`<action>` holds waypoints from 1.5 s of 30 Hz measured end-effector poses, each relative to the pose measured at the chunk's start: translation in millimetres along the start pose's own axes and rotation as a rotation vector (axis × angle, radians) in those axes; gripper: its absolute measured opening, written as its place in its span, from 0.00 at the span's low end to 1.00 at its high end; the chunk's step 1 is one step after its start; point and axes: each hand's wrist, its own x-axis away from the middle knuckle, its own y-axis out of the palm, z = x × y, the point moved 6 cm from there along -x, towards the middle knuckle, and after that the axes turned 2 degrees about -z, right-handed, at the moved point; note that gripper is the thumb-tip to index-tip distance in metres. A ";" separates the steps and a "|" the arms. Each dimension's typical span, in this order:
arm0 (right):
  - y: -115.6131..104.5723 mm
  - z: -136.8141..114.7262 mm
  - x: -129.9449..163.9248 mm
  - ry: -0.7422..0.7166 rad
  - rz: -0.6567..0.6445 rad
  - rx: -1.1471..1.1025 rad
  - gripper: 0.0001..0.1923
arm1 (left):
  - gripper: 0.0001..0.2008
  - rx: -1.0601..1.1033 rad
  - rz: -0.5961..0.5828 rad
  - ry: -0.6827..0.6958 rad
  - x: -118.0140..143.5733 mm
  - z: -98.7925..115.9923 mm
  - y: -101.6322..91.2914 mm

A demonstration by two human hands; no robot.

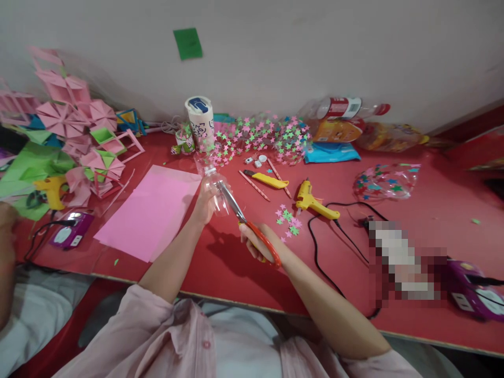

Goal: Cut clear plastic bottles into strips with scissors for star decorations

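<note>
Right hand (258,242) works scissors (244,220) against left-held bottle (216,191).

Red table (433,220) — on it pink paper sheet (151,212), yellow glue gun (313,201), star cutouts (289,220), yellow knife (268,180).

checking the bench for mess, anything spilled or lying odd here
Yes: small pink and green paper stars lie scattered loose on the red table beside the yellow glue gun, and a clear plastic bottle with a red label lies on its side by the wall.
</note>
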 end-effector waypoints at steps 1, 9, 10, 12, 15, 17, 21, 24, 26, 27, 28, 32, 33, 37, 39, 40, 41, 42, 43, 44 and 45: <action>0.2 0.6 0.0 -0.001 0.000 -0.008 0.26 | 0.26 0.009 -0.004 -0.013 0.1 -1.7 -0.2; 2.6 1.7 1.7 -0.061 -0.069 -0.134 0.29 | 0.25 -0.010 -0.030 -0.066 -3.7 -9.4 -5.5; 0.6 2.6 1.0 -0.033 -0.035 -0.091 0.29 | 0.25 -0.040 -0.005 -0.032 -4.9 -7.5 -8.1; -2.8 3.1 -0.4 0.004 0.036 -0.010 0.27 | 0.26 -0.083 0.035 0.025 -6.5 -4.4 -11.9; -1.3 2.6 -1.3 0.011 0.062 0.001 0.26 | 0.26 -0.099 0.047 0.047 -6.4 -4.8 -12.4; 3.2 1.6 -1.2 -0.023 0.029 -0.060 0.26 | 0.26 -0.074 0.013 0.011 -5.2 -8.9 -9.1; 7.2 -1.3 -1.0 -0.094 -0.013 -0.148 0.27 | 0.27 0.006 -0.069 -0.071 -2.9 -16.3 -1.8; 4.3 1.7 -2.6 -0.029 0.004 -0.089 0.27 | 0.27 -0.039 -0.039 -0.016 -3.9 -11.3 -4.5; 1.2 2.3 -3.1 -0.012 0.031 -0.060 0.27 | 0.28 -0.085 -0.005 0.026 -4.8 -6.9 -7.6; 0.2 2.3 -3.0 -0.013 0.042 -0.058 0.27 | 0.29 -0.096 0.004 0.036 -4.9 -5.5 -8.4; -0.4 2.4 -2.7 -0.017 0.049 -0.061 0.27 | 0.29 -0.098 0.008 0.038 -4.8 -5.0 -8.7; 2.5 2.2 -0.7 -0.036 -0.005 -0.082 0.28 | 0.27 -0.025 -0.033 -0.030 -2.4 -9.3 -4.5; 3.3 1.2 -0.2 -0.051 -0.024 -0.088 0.28 | 0.26 0.003 -0.049 -0.056 -1.4 -10.9 -2.6; 2.5 2.9 -1.0 -0.022 -0.054 -0.087 0.28 | 0.24 0.049 -0.056 -0.078 1.1 -10.2 1.1; 1.5 6.9 -3.1 0.023 -0.057 -0.042 0.27 | 0.22 0.041 -0.043 -0.058 1.3 -7.5 1.3; 0.9 8.2 -4.1 0.029 -0.052 -0.014 0.27 | 0.21 0.040 -0.043 -0.048 1.3 -6.2 1.7; 0.2 8.8 -5.0 0.025 -0.043 0.011 0.26 | 0.21 0.043 -0.045 -0.039 1.3 -5.1 2.1; -0.6 8.8 -5.5 0.013 -0.029 0.029 0.26 | 0.20 0.049 -0.044 -0.030 1.2 -4.0 2.4; -1.4 8.5 -5.6 0.002 -0.012 0.038 0.26 | 0.20 0.057 -0.039 -0.023 1.2 -3.0 2.4; -1.7 8.1 -5.1 -0.003 -0.002 0.042 0.26 | 0.20 0.065 -0.028 -0.018 1.2 -2.2 2.0; -1.5 7.6 -4.2 -0.005 -0.001 0.040 0.26 | 0.21 0.069 -0.011 -0.019 1.2 -1.5 1.2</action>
